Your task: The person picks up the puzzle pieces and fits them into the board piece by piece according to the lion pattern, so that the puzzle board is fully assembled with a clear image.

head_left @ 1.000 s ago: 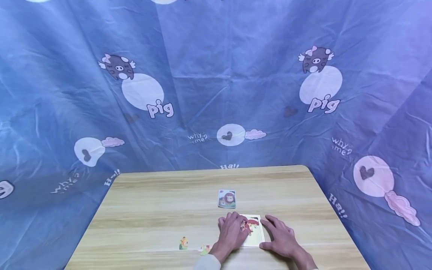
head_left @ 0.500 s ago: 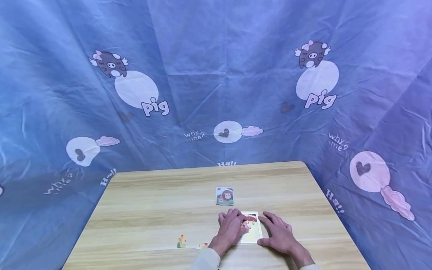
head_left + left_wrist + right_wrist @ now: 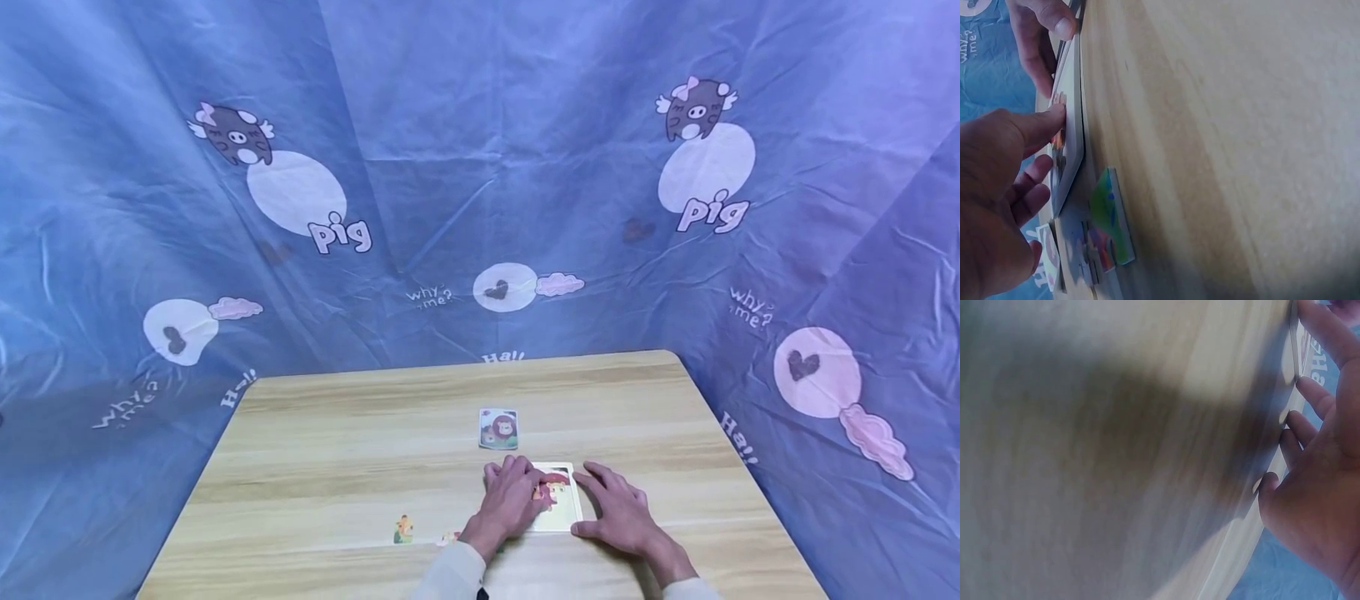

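1. Bracing the cream puzzle tray [image 3: 558, 518] on the wood-grained bench [image 3: 337, 442], the right hand [image 3: 618, 510] spreads its grip, thumb and fingers apart, along one edge, seemingly against sliding.
2. Left hand [image 3: 507, 502]: grip loose, fingers apart, thumb on flat, reddish picture pieces [image 3: 553, 490] inside, apparently pressing them down.
3. Pale-edged loose pieces [image 3: 403, 530] lie left, within reach; a rectangular lion card [image 3: 498, 429] sits beyond, viewable past both hands.

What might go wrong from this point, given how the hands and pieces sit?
The left sleeve sits close to a loose piece, so drawing that arm back might brush it.
The left hand touches the picture pieces in the tray; an uneven push could shift them.
The right hand is at the tray's right edge; if it lifts, the tray may slide.
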A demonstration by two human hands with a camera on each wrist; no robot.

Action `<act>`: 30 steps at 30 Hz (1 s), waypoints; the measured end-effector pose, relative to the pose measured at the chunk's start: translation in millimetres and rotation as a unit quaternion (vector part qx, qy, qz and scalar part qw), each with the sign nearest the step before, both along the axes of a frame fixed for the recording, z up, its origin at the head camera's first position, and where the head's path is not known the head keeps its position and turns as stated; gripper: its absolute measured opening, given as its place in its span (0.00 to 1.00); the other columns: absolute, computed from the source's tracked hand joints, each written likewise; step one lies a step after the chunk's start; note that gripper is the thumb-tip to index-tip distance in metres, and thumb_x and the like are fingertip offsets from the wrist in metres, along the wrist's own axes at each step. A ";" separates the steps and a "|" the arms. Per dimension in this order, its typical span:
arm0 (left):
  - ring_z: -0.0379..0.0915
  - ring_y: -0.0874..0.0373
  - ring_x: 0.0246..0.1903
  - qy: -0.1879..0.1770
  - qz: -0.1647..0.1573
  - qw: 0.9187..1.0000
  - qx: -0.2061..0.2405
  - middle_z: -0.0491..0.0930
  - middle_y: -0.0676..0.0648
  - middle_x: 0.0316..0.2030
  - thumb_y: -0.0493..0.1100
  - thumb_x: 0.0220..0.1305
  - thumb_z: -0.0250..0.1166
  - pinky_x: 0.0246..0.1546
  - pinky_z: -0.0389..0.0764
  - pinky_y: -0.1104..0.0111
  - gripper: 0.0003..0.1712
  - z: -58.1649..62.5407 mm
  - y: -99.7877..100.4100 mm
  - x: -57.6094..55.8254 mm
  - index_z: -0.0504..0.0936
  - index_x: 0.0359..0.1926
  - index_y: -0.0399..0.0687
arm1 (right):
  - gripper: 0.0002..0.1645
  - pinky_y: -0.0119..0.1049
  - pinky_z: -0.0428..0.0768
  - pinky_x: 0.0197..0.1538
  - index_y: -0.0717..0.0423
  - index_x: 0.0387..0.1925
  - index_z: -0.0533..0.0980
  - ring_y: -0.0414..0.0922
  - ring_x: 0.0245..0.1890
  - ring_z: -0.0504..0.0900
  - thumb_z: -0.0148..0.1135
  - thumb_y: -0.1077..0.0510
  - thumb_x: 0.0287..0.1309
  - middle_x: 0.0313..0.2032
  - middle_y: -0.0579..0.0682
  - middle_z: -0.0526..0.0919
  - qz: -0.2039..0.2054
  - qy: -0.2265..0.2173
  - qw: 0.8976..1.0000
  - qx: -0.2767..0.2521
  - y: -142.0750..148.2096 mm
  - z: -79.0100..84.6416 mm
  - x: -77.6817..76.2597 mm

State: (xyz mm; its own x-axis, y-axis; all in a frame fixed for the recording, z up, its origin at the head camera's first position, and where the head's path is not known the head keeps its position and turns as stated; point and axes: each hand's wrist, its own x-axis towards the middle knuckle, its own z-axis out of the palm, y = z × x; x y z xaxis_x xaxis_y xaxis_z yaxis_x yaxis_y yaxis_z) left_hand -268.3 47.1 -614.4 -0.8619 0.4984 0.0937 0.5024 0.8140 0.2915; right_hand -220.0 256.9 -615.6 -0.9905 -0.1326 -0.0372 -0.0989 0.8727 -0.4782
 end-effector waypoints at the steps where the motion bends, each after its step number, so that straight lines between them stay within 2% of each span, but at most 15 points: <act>1: 0.65 0.62 0.42 -0.001 -0.002 1.000 -0.004 0.76 0.58 0.44 0.59 0.55 0.66 0.46 0.60 0.59 0.23 0.1 -0.7 -0.4 0.81 0.54 0.65 | 0.53 0.61 0.63 0.55 0.46 0.65 0.70 0.56 0.67 0.64 0.73 0.32 0.35 0.68 0.53 0.65 0.000 -0.001 1.000 0.000 -0.3 -0.6 -0.5; 8: 0.62 0.61 0.42 -0.015 0.000 1.000 -0.011 0.74 0.57 0.43 0.57 0.53 0.67 0.44 0.58 0.59 0.25 1.4 -2.8 -3.0 0.81 0.54 0.67 | 0.52 0.61 0.63 0.55 0.47 0.64 0.70 0.57 0.67 0.64 0.73 0.33 0.35 0.68 0.54 0.65 -0.002 0.007 1.000 -0.004 -2.1 -4.0 -3.6; 15: 0.61 0.62 0.39 -0.023 0.010 1.000 -0.004 0.74 0.58 0.39 0.57 0.50 0.69 0.43 0.58 0.60 0.21 4.9 -0.1 -4.2 0.84 0.47 0.63 | 0.53 0.62 0.63 0.55 0.46 0.65 0.70 0.57 0.67 0.64 0.73 0.32 0.35 0.68 0.54 0.65 0.001 0.013 1.000 -0.002 -0.7 -4.8 -5.2; 30: 0.63 0.61 0.39 -0.028 0.034 0.999 0.003 0.77 0.58 0.42 0.49 0.51 0.65 0.45 0.58 0.58 0.23 -1.0 -0.9 -5.7 0.82 0.51 0.67 | 0.52 0.61 0.61 0.55 0.46 0.65 0.69 0.56 0.68 0.63 0.72 0.32 0.37 0.69 0.53 0.64 0.000 0.001 1.000 -0.006 -0.7 -6.8 -6.4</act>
